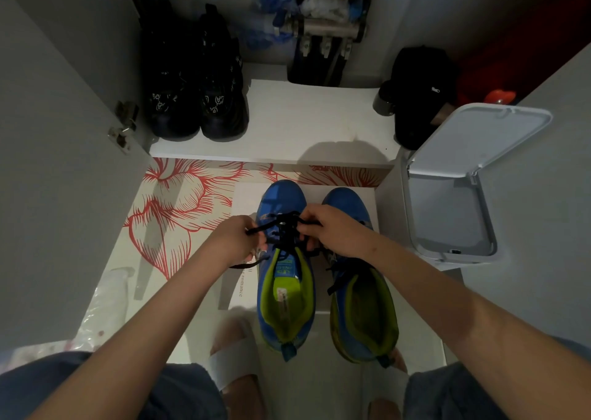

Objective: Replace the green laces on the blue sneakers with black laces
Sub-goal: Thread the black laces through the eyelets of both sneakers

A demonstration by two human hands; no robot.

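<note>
I have both hands over the left blue sneaker (284,291), which sits on the floor beside its mate, the right blue sneaker (361,291), toes pointing away from me. My left hand (235,239) is closed around one run of the black lace (283,227); my right hand (329,231) is pinched shut on the other run, just over the eyelets. No green lace shows anywhere.

The risks, as I judge them: pulling unevenly could leave one tail far longer than the other, and the loose end trailing near my left wrist could slip back through an eyelet if I let the tension go. In this dim light I could also skip an eyelet or cross the lace the wrong way. The right sneaker's dark lace lies slack across its opening; I cannot tell whether it is fully threaded.

Around me, an open-lidded white bin (447,195) stands just right of the sneakers, crowding my right elbow. A pair of black shoes (195,99) and a black bag (419,99) sit on the far shelf (303,115), well apart. A crumpled plastic bag (102,307) lies near left. My sandalled foot (236,355) is touching or nearly touching the left sneaker's heel.
</note>
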